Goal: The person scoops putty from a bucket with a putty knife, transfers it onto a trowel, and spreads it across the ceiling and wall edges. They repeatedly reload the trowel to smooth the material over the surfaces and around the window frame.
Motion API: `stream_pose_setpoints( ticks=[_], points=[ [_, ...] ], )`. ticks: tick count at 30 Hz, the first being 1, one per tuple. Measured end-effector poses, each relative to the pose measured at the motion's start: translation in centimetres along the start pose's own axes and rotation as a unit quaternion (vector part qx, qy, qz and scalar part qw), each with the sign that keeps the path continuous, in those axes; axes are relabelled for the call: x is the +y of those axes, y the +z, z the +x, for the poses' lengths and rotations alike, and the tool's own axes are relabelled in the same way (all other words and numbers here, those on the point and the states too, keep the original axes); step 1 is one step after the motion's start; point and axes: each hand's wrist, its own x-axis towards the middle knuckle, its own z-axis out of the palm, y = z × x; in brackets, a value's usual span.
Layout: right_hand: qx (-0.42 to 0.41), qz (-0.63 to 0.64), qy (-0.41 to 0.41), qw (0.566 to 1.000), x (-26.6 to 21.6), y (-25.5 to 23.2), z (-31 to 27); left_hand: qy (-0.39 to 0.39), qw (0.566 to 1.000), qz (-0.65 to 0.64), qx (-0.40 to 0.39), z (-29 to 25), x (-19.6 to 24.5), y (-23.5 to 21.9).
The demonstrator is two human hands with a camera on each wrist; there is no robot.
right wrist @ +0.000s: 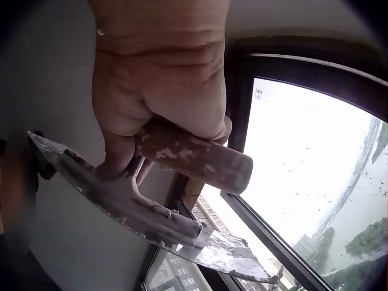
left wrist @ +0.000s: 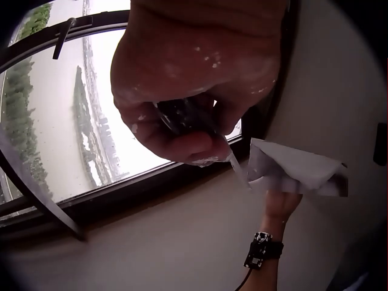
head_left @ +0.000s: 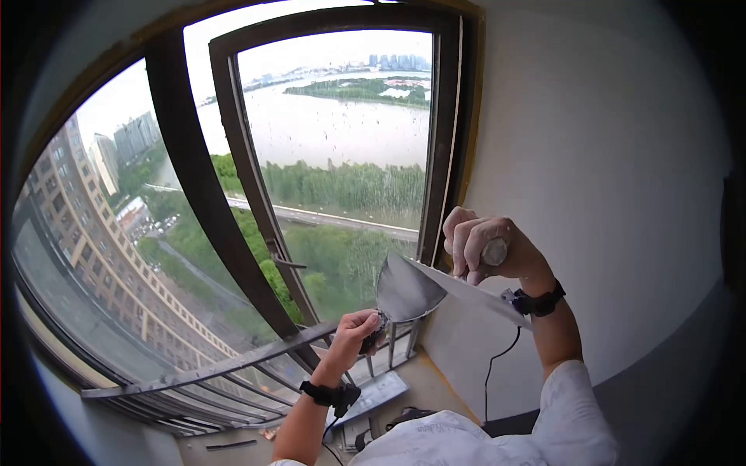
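Observation:
My left hand (head_left: 359,335) grips the dark handle of a wide metal putty knife (head_left: 410,291), its blade pointing up toward the trowel. My right hand (head_left: 486,242) holds a flat steel trowel (head_left: 474,293) by its handle (right wrist: 200,159); the knife's blade meets or overlaps the trowel's edge in the head view. White plaster smears cover the trowel's blade (right wrist: 163,227) in the right wrist view. In the left wrist view, the left hand (left wrist: 194,79) has fingers curled round the dark handle, spotted with white, and the trowel (left wrist: 297,167) lies beyond it.
A dark-framed window (head_left: 447,155) with a handle (head_left: 287,264) stands in front, a metal railing (head_left: 233,361) low before it. A pale wall (head_left: 590,155) rises on the right. On the floor lie a long pale board or tray (head_left: 377,394) and a dark strip (head_left: 231,445).

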Motion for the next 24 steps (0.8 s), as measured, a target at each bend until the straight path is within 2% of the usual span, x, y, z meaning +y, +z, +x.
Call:
stream_pose_setpoints(
  ticks=[2,4,6,8,9,11,13,14,16,17,18,20,21,23,24],
  points=[
    [-0.005,-0.044,0.012,0.999,-0.7,2.3,-0.3,0.000,1.000,0.002,-0.028,-1.2,-0.2,0.6],
    [0.039,-0.061,0.096,0.993,-1.0,4.3,-0.8,-0.012,0.999,-0.023,-0.033,-2.7,-0.3,1.2],
    [0.038,-0.060,0.141,0.987,0.5,5.2,-2.7,-0.010,0.999,-0.014,-0.049,-4.5,-0.3,1.3],
    [-0.058,-0.161,0.393,0.904,1.3,5.7,-5.2,0.000,0.998,-0.022,-0.067,-6.9,-0.9,0.3],
    [-0.108,-0.259,0.417,0.865,0.9,5.4,-5.7,-0.001,0.998,-0.028,-0.062,-7.4,-1.7,-0.6],
    [-0.139,-0.413,0.390,0.811,1.3,4.3,-8.4,-0.002,0.998,-0.031,-0.048,-8.5,-2.3,-1.8],
    [-0.161,-0.555,0.363,0.731,0.5,3.8,-9.0,0.059,0.998,-0.036,0.001,-9.2,-1.9,-2.7],
    [-0.159,-0.554,0.356,0.736,-0.4,4.1,-8.1,0.061,0.998,-0.031,0.006,-9.3,-1.7,-3.1],
    [-0.067,-0.529,0.344,0.773,-3.1,4.2,-6.6,0.046,0.992,0.038,0.109,-9.0,-1.2,-3.3],
    [-0.056,-0.584,0.278,0.760,-3.2,4.5,-6.7,0.036,0.986,0.076,0.141,-8.8,-0.5,-2.9],
    [-0.049,-0.584,0.277,0.761,-3.4,4.8,-6.1,0.038,0.986,0.082,0.139,-8.4,-0.4,-2.5],
    [-0.057,-0.646,0.118,0.752,-4.3,6.0,-4.4,0.052,0.973,0.140,0.177,-7.5,-0.5,-1.6],
    [-0.047,-0.649,0.122,0.750,-5.0,6.6,-3.5,0.068,0.966,0.167,0.185,-7.0,-0.4,-0.9],
    [-0.117,-0.704,0.080,0.696,-6.3,7.4,-2.1,0.077,0.962,0.194,0.174,-6.4,0.6,0.6],
    [-0.108,-0.707,0.082,0.694,-6.5,7.3,-2.0,0.088,0.957,0.214,0.175,-6.0,1.0,1.0]
  ],
)
